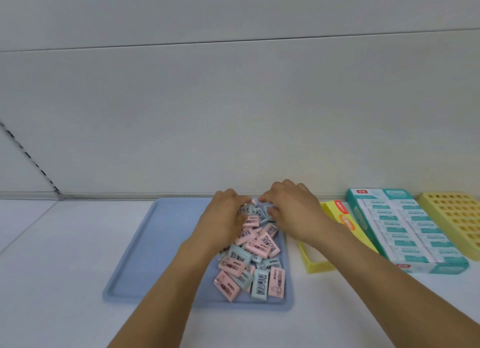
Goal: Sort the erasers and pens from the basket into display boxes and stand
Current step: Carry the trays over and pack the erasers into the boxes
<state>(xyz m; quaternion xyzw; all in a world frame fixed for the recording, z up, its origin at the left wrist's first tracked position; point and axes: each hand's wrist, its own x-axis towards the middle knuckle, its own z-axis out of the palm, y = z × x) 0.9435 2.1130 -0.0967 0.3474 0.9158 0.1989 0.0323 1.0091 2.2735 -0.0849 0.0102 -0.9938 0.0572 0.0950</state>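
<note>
Bare forearms reaching forward over white table [65,269]. Left hand [223,217] and right hand [293,212] down on far end of heap of pink and pale-blue wrapped erasers [255,254]; fingers curled among them, actual grip hidden. Heap on right half of flat blue plastic tray [155,243]. Rightward: open yellow cardboard box [318,266], teal display box of white erasers [405,230], yellow gridded pen stand [457,217].

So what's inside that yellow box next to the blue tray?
The yellow box looks empty where its inside shows: only bare yellow walls and floor. The right hand and its forearm cover the middle, so erasers there can't be ruled out.
</note>
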